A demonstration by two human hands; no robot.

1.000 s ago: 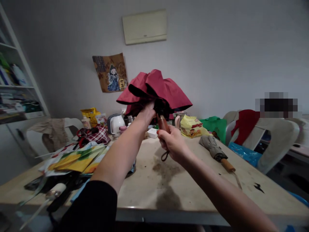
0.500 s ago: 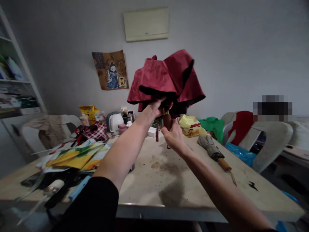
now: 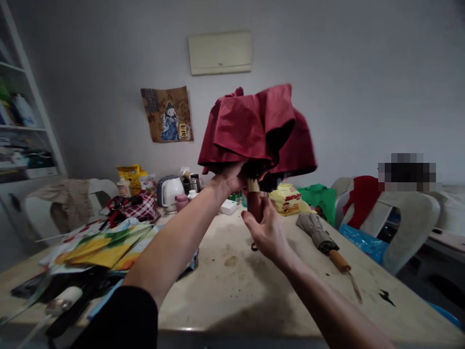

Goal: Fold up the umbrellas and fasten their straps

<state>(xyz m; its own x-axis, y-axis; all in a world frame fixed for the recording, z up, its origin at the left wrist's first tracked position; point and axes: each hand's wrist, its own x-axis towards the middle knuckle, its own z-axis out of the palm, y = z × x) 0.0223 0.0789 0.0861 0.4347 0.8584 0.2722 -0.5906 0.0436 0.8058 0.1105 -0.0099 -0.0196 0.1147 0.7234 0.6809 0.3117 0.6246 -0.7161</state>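
A dark red umbrella (image 3: 247, 126) hangs over the table, its canopy loose and bunched in folds with a black underside. My left hand (image 3: 232, 178) grips it from below, just under the canopy's hem; the fingertips are partly hidden by cloth. Lower down, my right hand (image 3: 267, 225) is wrapped round the brown handle (image 3: 255, 201), thumb in front. Folded and wrapped, a grey umbrella (image 3: 317, 232) with a wooden handle lies on the table to the right of my right hand.
On the table (image 3: 232, 291) stand a white kettle (image 3: 170, 192), a small white box (image 3: 228, 207), a yellow snack bag (image 3: 288, 199) and a green bag (image 3: 317, 198). Yellow patterned cloth (image 3: 98, 247) lies left. A black scrap (image 3: 387, 297) sits near the right edge. Behind, a person (image 3: 407, 172) is partly visible.
The red umbrella's canopy has swung and its folds have shifted, hanging slightly more to the right. Both hands keep their hold. The camera view has tilted a little.
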